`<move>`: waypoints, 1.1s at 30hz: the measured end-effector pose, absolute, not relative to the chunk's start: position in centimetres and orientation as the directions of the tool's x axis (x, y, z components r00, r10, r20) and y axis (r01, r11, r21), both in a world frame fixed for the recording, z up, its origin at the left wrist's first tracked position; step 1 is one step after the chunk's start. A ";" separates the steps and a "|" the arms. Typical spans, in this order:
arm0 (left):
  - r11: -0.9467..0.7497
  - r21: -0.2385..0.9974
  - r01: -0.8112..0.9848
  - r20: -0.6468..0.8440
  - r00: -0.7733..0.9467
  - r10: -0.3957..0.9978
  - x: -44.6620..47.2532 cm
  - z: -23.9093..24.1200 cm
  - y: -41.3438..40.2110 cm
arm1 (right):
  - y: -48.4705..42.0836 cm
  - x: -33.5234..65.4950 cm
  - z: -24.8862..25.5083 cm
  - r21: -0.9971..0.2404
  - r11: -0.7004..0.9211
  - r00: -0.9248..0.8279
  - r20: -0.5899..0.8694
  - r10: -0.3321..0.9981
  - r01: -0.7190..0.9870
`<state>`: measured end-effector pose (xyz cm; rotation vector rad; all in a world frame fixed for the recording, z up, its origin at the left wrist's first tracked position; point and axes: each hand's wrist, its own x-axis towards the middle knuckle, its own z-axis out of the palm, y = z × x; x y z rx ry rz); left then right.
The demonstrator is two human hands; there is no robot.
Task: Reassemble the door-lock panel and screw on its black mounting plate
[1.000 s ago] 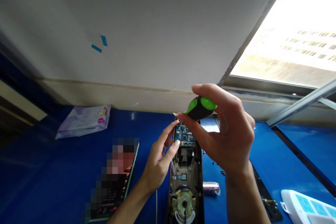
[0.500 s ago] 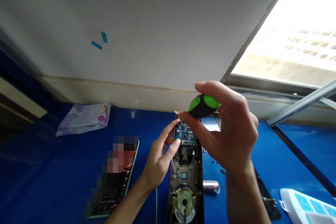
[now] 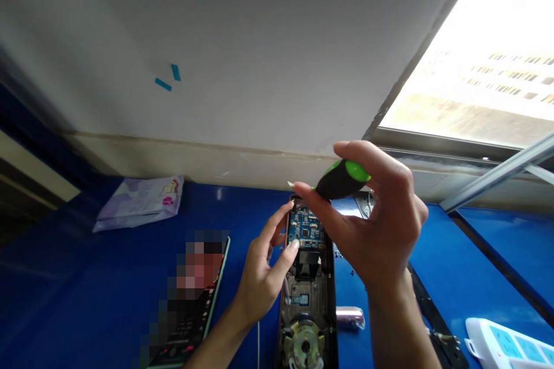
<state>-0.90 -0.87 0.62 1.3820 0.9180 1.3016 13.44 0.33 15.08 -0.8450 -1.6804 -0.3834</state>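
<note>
Hold the one housing [image 3: 330, 305], lower centre, by its side walls, probably stiff and fairly heavy, grasped along its left rim by the left hand [image 3: 262, 274]. Spare the one likely fragile circuit board [image 3: 306, 226] inside. Past mid-frame, count one screwdriver [image 3: 341, 179], likely light, clasped in the right hand [image 3: 377, 230]; upper left, two blue strips [image 3: 163, 84].

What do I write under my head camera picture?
Right hand holding a green-and-black tool over an opened device, left hand at its edge.
</note>
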 end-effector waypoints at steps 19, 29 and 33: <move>-0.198 0.965 -0.173 0.216 0.094 0.972 -0.2 1.0 -1.2 | -0.9 12.0 15.2 -0.275 0.570 0.054 0.926 0.374 0.774; -0.183 0.963 -0.197 0.202 0.080 0.976 -0.1 1.1 -1.3 | -1.7 13.9 16.3 -0.494 0.674 -0.092 0.766 0.636 0.550; -0.194 0.959 -0.205 0.216 0.092 0.972 -0.1 0.9 -1.3 | -1.5 14.1 16.2 -0.512 0.633 -0.040 0.759 0.650 0.580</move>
